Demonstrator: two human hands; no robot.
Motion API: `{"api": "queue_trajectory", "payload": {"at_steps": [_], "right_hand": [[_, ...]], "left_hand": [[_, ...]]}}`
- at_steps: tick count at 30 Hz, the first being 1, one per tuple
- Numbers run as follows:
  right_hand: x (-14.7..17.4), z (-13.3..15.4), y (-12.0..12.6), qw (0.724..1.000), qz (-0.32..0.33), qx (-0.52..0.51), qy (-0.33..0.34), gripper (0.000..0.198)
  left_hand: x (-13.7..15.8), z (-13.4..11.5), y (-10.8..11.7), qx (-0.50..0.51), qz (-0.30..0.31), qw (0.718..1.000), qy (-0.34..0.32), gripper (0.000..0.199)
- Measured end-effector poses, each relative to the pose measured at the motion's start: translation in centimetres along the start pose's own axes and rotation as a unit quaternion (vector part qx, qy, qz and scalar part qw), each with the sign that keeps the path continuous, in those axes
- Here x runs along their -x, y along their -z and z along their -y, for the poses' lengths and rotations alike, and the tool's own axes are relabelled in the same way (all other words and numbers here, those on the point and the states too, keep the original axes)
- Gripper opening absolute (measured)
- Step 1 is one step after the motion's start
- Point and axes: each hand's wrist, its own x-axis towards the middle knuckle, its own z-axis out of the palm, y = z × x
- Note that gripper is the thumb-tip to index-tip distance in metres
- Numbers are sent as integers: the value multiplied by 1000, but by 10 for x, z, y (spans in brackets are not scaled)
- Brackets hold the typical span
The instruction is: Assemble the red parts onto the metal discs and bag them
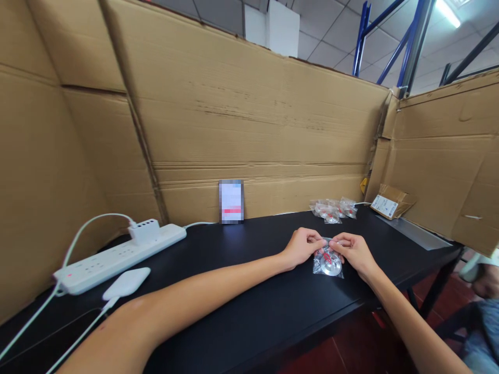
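Note:
Both hands pinch the top edge of a small clear plastic bag (pixel 316 269) above the black table. Inside the bag lies a round, shiny, silver disc-like piece (pixel 331 266) with a red mark or part at its upper left. My left hand (pixel 300 248) grips the bag's upper left edge between thumb and fingers. Close beside it, my right hand (pixel 354 252) holds the upper right edge the same way. Beyond the hands, at the back of the table, sits a pile of similar clear bags (pixel 333 209) with red marks in them.
A white power strip (pixel 125 259) with a charger block (pixel 144 232) and a white cabled device (pixel 127 283) lies at the left. A blurred upright screen (pixel 231 202) leans on the cardboard wall (pixel 253 119). A torn cardboard box (pixel 392 201) is at back right. Part of another person (pixel 481 322) shows at right.

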Motion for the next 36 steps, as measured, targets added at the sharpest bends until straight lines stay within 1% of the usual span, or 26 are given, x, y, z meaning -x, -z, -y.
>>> {"api": "queue_trajectory", "payload": {"at_steps": [4, 8, 14, 17, 21, 25, 28, 30, 34, 36], "right_hand": [[-2, 1, -1, 1000, -27, -10, -2, 38], [-4, -1, -1, 998, -65, -16, 14, 37], [-9, -16, 3, 993, -113, 6, 24, 32], [-11, -22, 4, 991, -129, 21, 20, 31], [-9, -21, 3, 991, -133, 22, 12, 28], [-5, -10, 0, 994, -105, 11, -12, 36], [-3, -5, 0, 995, -97, 30, -17, 36], [-3, -6, 1, 992, -117, 40, -17, 36], [-5, -12, 4, 984, -173, 37, -11, 38], [-6, -14, 4, 985, -167, 32, -8, 37]], "left_hand": [[-2, 5, 0, -36, -27, 999, -5, 27], [-3, 6, 0, -60, -48, 997, 0, 26], [-4, 7, -1, -43, -62, 997, 33, 24], [-6, 10, -1, -36, -63, 997, 37, 22], [-7, 13, 0, -24, -42, 998, 31, 22], [-7, 12, 2, -12, -14, 1000, 15, 23], [-6, 10, 2, -25, -12, 999, 17, 21], [-7, 12, 2, -24, -27, 999, 23, 19], [-10, 16, 3, -10, -77, 996, 44, 12], [-12, 17, 4, -17, -88, 995, 53, 9]]}}
